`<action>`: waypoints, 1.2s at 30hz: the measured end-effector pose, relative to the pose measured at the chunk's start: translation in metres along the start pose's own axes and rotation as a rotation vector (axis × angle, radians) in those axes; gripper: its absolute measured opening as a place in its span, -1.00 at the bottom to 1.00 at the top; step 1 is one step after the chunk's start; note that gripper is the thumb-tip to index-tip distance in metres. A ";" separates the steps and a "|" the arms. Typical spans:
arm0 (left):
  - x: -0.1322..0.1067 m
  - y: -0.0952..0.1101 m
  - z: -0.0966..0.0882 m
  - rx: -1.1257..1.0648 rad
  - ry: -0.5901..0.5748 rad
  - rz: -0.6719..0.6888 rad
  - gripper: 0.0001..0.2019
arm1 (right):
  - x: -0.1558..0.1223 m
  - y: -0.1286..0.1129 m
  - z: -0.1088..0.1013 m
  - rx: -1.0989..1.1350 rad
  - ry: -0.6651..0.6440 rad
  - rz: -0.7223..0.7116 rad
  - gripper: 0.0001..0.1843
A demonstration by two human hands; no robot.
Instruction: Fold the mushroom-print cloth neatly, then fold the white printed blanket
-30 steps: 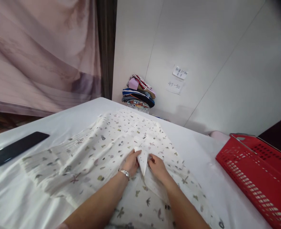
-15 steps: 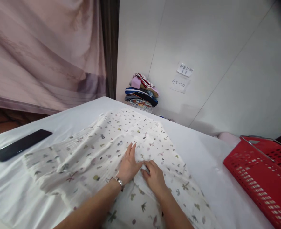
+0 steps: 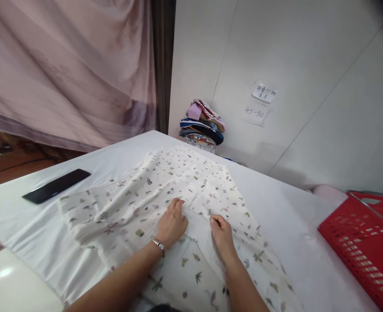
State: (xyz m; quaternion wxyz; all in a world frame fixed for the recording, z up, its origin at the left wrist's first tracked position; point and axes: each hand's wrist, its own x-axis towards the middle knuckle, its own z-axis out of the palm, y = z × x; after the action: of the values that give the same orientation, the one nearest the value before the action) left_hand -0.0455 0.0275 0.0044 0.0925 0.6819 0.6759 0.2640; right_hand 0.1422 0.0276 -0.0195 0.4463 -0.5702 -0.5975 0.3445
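A thin white cloth (image 3: 191,169) printed with small plants, animals and shapes lies wrinkled across the white-covered table. My left hand (image 3: 172,223), with a silver band at its wrist, is closed with curled fingers on the cloth near its middle. To the right, my right hand (image 3: 222,234) pinches an edge of the same cloth between thumb and forefinger. Between the two hands an opening in the cloth shows a plain whitish layer. The cloth continues under my forearms, where part of it is hidden.
A black flat slab (image 3: 57,185), perhaps a phone, lies on the left of the table (image 3: 276,197). A red perforated basket (image 3: 357,238) stands at right. Folded fabrics (image 3: 202,123) are stacked by the wall. A pinkish curtain (image 3: 81,73) hangs at left.
My hands have moved apart, spreading the cloth's edges between them. My left fingers, outstretched before, are now curled. The view has shifted slightly left.
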 end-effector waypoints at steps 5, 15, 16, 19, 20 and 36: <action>0.012 -0.012 -0.004 -0.106 -0.029 -0.149 -0.63 | 0.000 0.002 -0.002 -0.053 -0.014 0.025 -0.72; 0.019 -0.022 -0.025 -0.370 -0.333 -0.214 -0.60 | 0.008 -0.033 0.029 -0.555 -0.054 -0.390 -0.59; 0.020 -0.023 -0.027 -0.406 -0.316 -0.206 -0.60 | 0.013 -0.034 0.033 -0.570 -0.058 -0.405 -0.63; 0.022 -0.024 -0.029 -0.521 -0.294 -0.238 -0.58 | 0.028 -0.033 0.045 -0.567 -0.081 -0.354 -0.79; 0.023 -0.025 -0.030 -0.556 -0.300 -0.262 -0.57 | 0.031 -0.033 0.048 -0.554 -0.088 -0.322 -0.83; 0.019 -0.011 -0.043 -1.354 -0.424 -0.318 -0.56 | -0.004 -0.061 0.053 -0.226 -0.069 -0.416 -0.83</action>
State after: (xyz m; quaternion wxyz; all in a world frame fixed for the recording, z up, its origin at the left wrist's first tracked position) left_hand -0.0776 0.0370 0.0400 0.6605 0.4053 0.4227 0.4699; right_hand 0.0705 0.0222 0.0169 0.4204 -0.4691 -0.7517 0.1954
